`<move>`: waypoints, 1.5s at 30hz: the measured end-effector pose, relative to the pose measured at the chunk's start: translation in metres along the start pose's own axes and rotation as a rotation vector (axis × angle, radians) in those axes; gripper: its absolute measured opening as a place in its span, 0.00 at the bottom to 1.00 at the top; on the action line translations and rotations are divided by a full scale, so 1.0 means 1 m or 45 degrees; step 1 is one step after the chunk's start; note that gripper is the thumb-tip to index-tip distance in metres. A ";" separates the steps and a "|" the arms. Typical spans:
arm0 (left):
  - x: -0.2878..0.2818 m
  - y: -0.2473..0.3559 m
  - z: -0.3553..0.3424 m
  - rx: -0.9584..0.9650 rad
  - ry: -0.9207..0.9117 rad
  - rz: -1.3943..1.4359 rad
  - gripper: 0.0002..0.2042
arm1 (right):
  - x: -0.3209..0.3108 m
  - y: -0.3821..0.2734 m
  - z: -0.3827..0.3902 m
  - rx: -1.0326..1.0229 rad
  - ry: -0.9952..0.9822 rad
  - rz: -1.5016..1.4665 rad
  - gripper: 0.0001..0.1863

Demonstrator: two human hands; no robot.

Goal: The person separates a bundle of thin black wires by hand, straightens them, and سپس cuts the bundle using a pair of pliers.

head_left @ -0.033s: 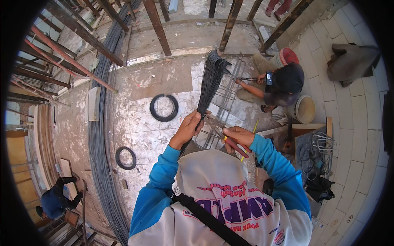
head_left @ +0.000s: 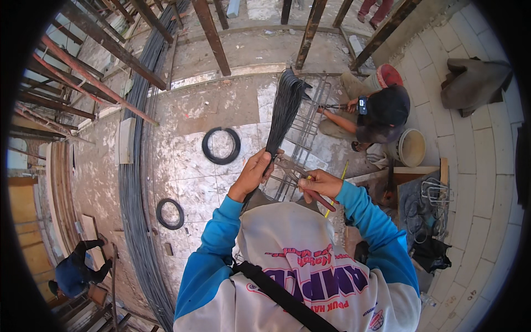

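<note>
My left hand [head_left: 254, 174] is closed around the lower part of a thick bundle of dark tie wire [head_left: 283, 110], whose bent upper end fans out away from me. My right hand [head_left: 323, 183] grips a pair of pincers [head_left: 316, 200] by the red handles. Their metal jaws reach to the bundle right beside my left fingers. Whether the jaws touch or bite any wire is too small to tell. Below my left hand, the tail of the bundle runs down toward my chest.
Two wire coils [head_left: 221, 146] lie on the floor ahead-left, beside long steel bars [head_left: 133, 205]. A co-worker [head_left: 381, 110] crouches ahead-right by a rebar cage [head_left: 304, 127] and a bucket [head_left: 412, 148]. Wooden posts [head_left: 210, 36] stand beyond. Another person [head_left: 80, 271] bends at lower left.
The pincers' handles have come closer together in my right hand. My left hand and the wire bundle have stayed in place.
</note>
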State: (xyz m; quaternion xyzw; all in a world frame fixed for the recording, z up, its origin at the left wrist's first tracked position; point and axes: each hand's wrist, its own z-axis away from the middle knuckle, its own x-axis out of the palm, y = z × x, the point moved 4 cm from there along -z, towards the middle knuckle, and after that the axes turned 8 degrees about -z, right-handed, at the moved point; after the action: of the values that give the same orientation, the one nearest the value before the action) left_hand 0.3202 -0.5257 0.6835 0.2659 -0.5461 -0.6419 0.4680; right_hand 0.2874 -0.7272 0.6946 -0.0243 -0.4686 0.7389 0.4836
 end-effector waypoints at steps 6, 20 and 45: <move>0.000 -0.004 -0.008 0.034 0.033 -0.061 0.27 | 0.005 -0.012 0.001 -0.206 0.417 0.776 0.12; 0.005 -0.015 -0.021 0.038 -0.084 0.126 0.27 | 0.005 -0.031 0.028 -0.384 0.911 1.374 0.24; 0.008 0.005 -0.016 -0.019 -0.253 -0.127 0.28 | 0.036 0.037 0.010 0.148 -0.253 -0.787 0.26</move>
State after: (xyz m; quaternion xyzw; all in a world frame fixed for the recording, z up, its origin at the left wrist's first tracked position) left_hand 0.3323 -0.5399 0.6854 0.2243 -0.5709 -0.6918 0.3810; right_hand 0.2379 -0.7106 0.6886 0.2190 -0.4556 0.5813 0.6376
